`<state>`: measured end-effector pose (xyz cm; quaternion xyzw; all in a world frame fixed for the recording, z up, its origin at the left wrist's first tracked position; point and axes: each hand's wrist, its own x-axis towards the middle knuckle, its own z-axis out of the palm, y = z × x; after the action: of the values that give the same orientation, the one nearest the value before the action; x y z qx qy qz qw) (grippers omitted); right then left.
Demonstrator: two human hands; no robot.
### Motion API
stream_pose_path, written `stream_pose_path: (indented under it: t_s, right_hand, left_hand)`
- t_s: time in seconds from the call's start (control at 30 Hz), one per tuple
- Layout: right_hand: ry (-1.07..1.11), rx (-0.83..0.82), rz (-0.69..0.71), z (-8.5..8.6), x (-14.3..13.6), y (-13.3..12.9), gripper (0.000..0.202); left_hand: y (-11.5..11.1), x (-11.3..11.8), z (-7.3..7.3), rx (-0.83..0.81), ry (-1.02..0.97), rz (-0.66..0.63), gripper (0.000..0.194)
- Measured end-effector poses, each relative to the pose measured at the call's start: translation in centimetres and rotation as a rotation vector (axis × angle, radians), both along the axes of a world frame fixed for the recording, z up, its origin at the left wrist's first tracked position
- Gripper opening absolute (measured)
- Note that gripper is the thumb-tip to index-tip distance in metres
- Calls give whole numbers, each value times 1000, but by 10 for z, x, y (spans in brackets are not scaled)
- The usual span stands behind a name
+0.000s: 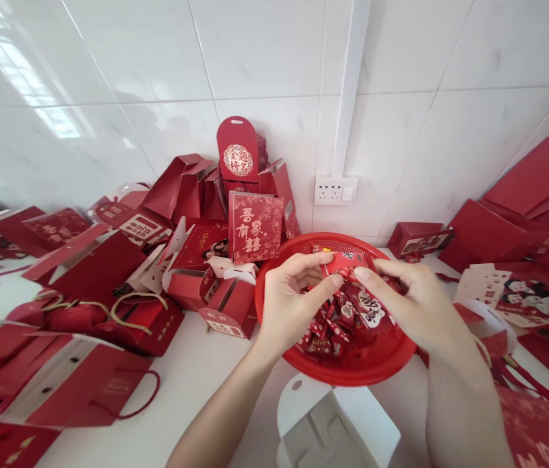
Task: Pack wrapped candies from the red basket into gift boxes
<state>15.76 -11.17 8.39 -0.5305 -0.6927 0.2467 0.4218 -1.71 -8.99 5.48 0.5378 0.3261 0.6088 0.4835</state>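
Note:
Above a red plastic basket (347, 377), my left hand (298, 286) and my right hand (410, 292) pinch a small red packet (345, 263) between thumbs and fingers. Dark characters are printed on the packet; its contents are hidden. Many red-wrapped sweets (323, 331) lie in the basket, some under my hands. Among them is a larger red packet (371, 309) with a white label and dark characters. Closer to me, just below the basket, stands an open white box (337, 429) with its flaps up and its inside facing me.
Red gift boxes crowd the left side, including an upright one (238, 153) against the tiled wall and a patterned one (256, 227). A red bag with a cord handle (84, 383) lies front left. More red boxes (488, 234) are piled right. A wall socket (336, 190) sits behind the basket.

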Motion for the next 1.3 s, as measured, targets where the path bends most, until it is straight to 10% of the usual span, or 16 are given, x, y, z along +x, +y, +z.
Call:
stream_pose_path:
  t_s: [0.97,1.3]
  right_hand:
    - [-15,-43,192,17,21,-25,29]
    - [-167,-59,71,15,33,-69,21]
  left_hand:
    - [-14,-28,21,119,12,-87,24]
    - [-40,-61,43,532,899,-772,19]
